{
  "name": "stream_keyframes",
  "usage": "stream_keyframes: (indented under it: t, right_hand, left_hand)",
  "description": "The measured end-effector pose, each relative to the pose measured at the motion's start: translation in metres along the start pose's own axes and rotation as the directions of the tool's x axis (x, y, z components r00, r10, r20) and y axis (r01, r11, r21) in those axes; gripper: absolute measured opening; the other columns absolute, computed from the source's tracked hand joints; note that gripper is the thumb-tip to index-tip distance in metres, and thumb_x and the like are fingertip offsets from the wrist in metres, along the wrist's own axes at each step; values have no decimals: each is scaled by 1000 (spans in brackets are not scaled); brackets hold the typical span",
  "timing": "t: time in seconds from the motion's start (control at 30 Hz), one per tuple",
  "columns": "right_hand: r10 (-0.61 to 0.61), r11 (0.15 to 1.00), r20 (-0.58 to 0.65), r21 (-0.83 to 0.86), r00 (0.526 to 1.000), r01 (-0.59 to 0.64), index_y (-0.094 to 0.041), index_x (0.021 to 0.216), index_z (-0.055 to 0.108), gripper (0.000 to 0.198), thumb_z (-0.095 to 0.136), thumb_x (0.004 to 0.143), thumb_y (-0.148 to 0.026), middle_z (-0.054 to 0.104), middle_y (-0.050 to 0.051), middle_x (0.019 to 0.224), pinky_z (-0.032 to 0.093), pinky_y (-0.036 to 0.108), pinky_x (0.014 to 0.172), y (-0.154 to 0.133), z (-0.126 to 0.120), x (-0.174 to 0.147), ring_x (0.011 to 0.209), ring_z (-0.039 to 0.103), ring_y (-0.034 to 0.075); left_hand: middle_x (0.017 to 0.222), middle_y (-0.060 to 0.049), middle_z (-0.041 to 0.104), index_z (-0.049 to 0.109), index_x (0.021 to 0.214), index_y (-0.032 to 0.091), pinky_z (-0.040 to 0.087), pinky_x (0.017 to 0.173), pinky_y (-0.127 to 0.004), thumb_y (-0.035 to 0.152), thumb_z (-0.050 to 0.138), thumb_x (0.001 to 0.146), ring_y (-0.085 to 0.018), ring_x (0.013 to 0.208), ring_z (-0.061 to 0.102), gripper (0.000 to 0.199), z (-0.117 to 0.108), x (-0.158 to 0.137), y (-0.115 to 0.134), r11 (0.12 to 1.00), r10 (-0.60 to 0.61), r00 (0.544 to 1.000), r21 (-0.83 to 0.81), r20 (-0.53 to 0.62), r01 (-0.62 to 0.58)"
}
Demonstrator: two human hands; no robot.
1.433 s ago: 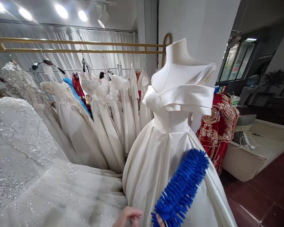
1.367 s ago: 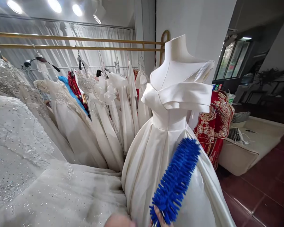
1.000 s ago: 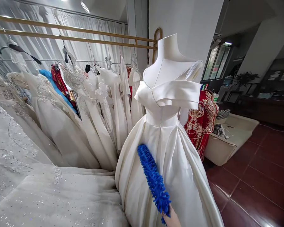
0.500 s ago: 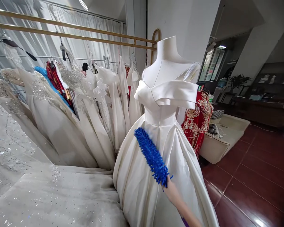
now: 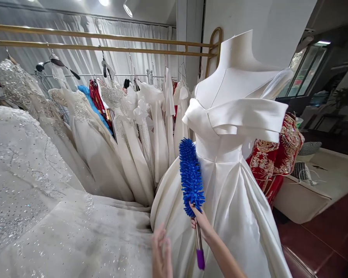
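Beside crowded rack gowns (image 5: 127, 131), right hand (image 5: 201, 224) grip around duster (image 5: 191, 177), left hand (image 5: 161, 253) open-fingered.

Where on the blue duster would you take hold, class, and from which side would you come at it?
Grip the blue duster on its thin metal shaft, between the fluffy head and the purple end cap. The head is soft and bulky, the shaft slim and rigid. It stands nearly upright against the white satin dress, so come from the near side, as the right hand does; the left hand hangs beside it.
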State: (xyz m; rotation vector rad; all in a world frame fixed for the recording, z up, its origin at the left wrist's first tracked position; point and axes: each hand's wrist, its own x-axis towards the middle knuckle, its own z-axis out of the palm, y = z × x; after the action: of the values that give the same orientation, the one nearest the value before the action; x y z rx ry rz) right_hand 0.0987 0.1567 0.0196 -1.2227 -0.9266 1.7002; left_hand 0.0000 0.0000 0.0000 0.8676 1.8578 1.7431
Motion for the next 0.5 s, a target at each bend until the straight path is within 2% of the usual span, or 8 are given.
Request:
stream_keyframes:
  t: [0.07, 0.13, 0.17, 0.23, 0.3, 0.33, 0.4, 0.5]
  right_hand:
    - [25, 1000, -6, 7, 1000, -25, -26, 96, 46, 47, 65, 66, -56, 41, -13, 42, 25, 15, 31, 9, 20, 15, 30, 34, 4]
    - [82, 997, -18, -1, 996, -82, -25, 95, 43, 50, 65, 64, -57, 40, -13, 39, 24, 15, 30, 36, 33, 22, 29, 32, 5]
    - [112, 994, -29, -10, 993, -112, -24, 94, 42, 52, 65, 62, -58, 38, -13, 37, 24, 15, 28, 53, 38, 24, 28, 31, 5]
    - [160, 986, -60, -32, 985, -162, -22, 90, 41, 57, 65, 57, -62, 33, -15, 31, 21, 17, 26, 84, 43, 23, 25, 28, 7]
    - [183, 981, -82, -46, 980, -188, -22, 89, 41, 61, 65, 53, -65, 28, -16, 28, 20, 18, 25, 100, 46, 21, 23, 26, 7]
    - [179, 982, -78, -50, 981, -183, -21, 89, 42, 63, 64, 53, -67, 27, -16, 28, 21, 19, 25, 99, 49, 21, 23, 26, 8]
    - [120, 991, -38, -48, 992, -121, -21, 92, 44, 64, 63, 54, -68, 31, -15, 31, 23, 20, 27, 79, 54, 24, 25, 28, 7]
    - [-45, 999, 15, -17, 999, 46, -22, 92, 47, 60, 62, 58, -69, 35, -13, 35, 27, 21, 32, 22, 62, 40, 28, 31, 7]
  left_hand:
    - [125, -14, 59, 55, 117, 17, 43, 101, -38, 64, 39, 76, -27, 118, 52, 65, 31, 4, -15, 983, -185, 969, 36, 161, 181]
    - [120, -10, 63, 59, 113, 23, 43, 100, -39, 69, 44, 68, -30, 116, 54, 66, 61, 7, -32, 940, -341, 897, 111, 282, 322]
    - [119, -8, 64, 59, 113, 28, 44, 99, -41, 71, 47, 64, -31, 112, 57, 66, 74, 11, -39, 928, -372, 877, 139, 303, 346]
    - [116, -4, 66, 57, 114, 35, 44, 97, -45, 72, 52, 59, -31, 99, 62, 66, 97, 23, -49, 925, -379, 875, 159, 300, 346]
    - [107, -6, 69, 56, 114, 34, 42, 98, -49, 71, 53, 58, -29, 83, 65, 67, 111, 37, -58, 924, -381, 883, 160, 274, 348]
    - [99, -6, 70, 57, 112, 34, 44, 94, -51, 71, 53, 58, -28, 76, 65, 66, 114, 43, -62, 917, -397, 881, 158, 258, 367]
    - [80, -4, 70, 57, 110, 35, 49, 80, -51, 70, 53, 59, -26, 64, 63, 63, 111, 48, -68, 893, -448, 866, 148, 221, 424]
    - [65, -3, 64, 48, 123, 24, 50, 60, -41, 72, 49, 61, -23, 53, 58, 78, 98, 48, -68, 875, -483, 852, 115, 199, 470]
